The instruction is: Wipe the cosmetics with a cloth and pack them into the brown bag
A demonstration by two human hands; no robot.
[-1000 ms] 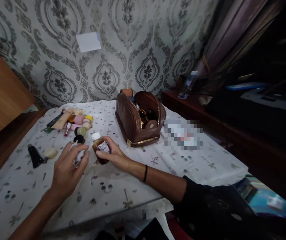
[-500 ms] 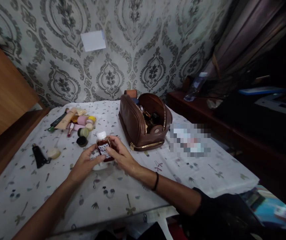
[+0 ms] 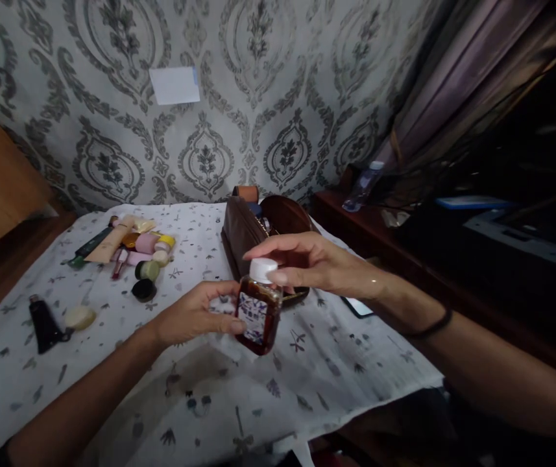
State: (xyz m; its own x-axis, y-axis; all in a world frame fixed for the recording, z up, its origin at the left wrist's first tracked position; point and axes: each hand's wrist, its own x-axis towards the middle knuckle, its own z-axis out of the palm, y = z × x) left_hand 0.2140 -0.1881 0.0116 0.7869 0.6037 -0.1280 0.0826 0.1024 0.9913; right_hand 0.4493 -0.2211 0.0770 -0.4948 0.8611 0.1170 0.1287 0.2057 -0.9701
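Note:
A small clear bottle of dark red-brown liquid (image 3: pixel 270 318) with a patterned label and a white cap (image 3: pixel 263 270) is held up over the table, slightly tilted. My left hand (image 3: pixel 200 314) grips its body from the left, thumb on the label. My right hand (image 3: pixel 307 263) has its thumb and fingers closed on the white cap from the right. Behind the bottle stands an unzipped brown toiletry bag (image 3: pixel 239 230), its opening partly hidden by my right hand.
Several cosmetic tubes and jars lie in a cluster at the left, with a beige tube (image 3: pixel 109 241) and a black lid (image 3: pixel 144 289). Nearer are a black tube (image 3: pixel 44 327) and a cream-coloured round piece (image 3: pixel 80 317). A phone (image 3: pixel 359 307) lies beyond my right forearm; a plastic bottle (image 3: pixel 362 188) stands further right.
The bottle has risen and come nearer, moving right in view. My right hand has shifted from the bottle's body to its cap; my left hand still holds the body.

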